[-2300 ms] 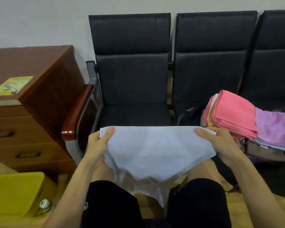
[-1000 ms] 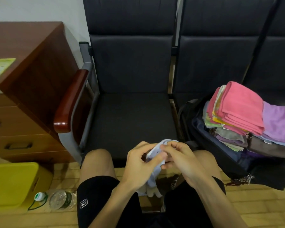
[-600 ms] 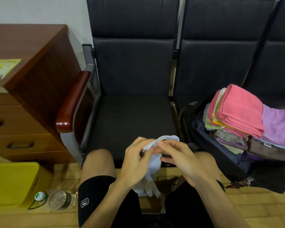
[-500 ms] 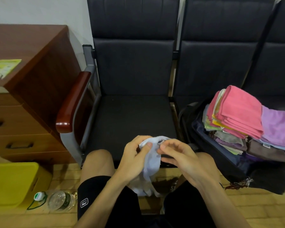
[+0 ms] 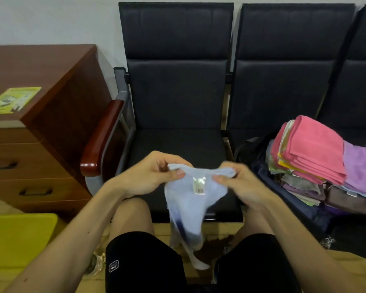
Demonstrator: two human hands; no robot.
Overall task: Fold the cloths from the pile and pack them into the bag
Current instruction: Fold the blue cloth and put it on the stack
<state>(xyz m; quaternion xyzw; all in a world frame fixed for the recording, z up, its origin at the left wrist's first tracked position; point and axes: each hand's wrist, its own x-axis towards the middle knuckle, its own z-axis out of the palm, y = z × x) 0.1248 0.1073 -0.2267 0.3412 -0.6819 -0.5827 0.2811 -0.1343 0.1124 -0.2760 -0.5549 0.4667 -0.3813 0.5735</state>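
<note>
Flanking hands point(image 5: 199, 180): bag point(image 5: 283, 210) right, armrest point(image 5: 99, 138) left, seat point(image 5: 178, 142) ahead.

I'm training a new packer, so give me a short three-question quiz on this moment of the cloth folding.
1. True or false: both hands pinch the top edge of the pale blue cloth.
2. Which cloth lies on top of the folded stack in the bag? A) pink B) green C) white
3. Fill in: a small ____ hangs from the pale blue cloth's top edge, between the hands.

Key
1. True: the left hand and right hand each pinch it, and the rest hangs down between the knees.
2. A: the pink cloth tops the stack, with a purple cloth beside it.
3. Label.
</note>
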